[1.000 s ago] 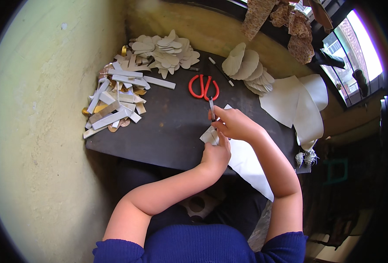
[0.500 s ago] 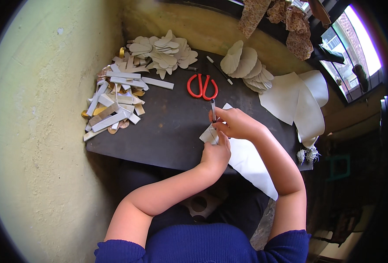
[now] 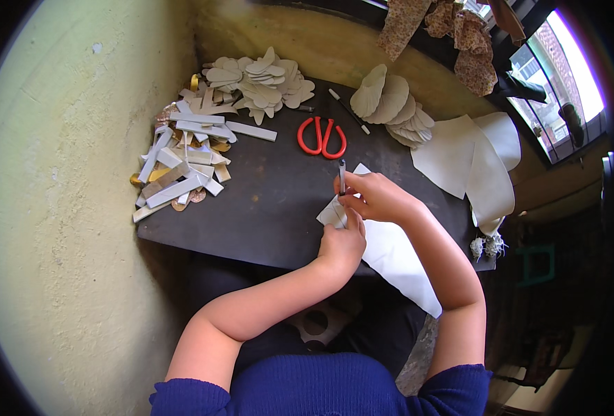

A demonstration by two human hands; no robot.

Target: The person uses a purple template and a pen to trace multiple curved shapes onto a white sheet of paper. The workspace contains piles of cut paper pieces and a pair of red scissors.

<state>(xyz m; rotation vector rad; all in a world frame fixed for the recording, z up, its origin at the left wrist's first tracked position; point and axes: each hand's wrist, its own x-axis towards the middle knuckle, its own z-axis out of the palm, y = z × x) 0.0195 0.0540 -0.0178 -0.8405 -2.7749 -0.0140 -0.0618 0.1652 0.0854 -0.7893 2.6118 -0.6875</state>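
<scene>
A pen (image 3: 341, 178) stands nearly upright in the closed fingers of my right hand (image 3: 376, 196). Its tip is hidden behind the fingers. Just below, my left hand (image 3: 344, 244) is closed at the edge of a small off-white piece (image 3: 330, 214), thumb and fingers pressing it against the table. A dark line shows on that piece. From under both hands a white sheet (image 3: 402, 267) runs toward me and hangs past the table's front edge. Whether the small piece is part of this sheet is hidden by my hands. Red-handled scissors (image 3: 322, 138) lie beyond the pen.
On the dark table (image 3: 251, 222), white strips (image 3: 182, 163) are heaped at left. Rounded cut pieces (image 3: 258, 80) pile up behind them. More oval pieces (image 3: 390, 104), a second pen (image 3: 348, 111) and large off-white sheets (image 3: 459, 156) lie toward the back right. A wall (image 3: 78, 208) stands at left.
The pen's top has tilted slightly to the right and lowered a little in my right hand. My left hand keeps its place on the piece.
</scene>
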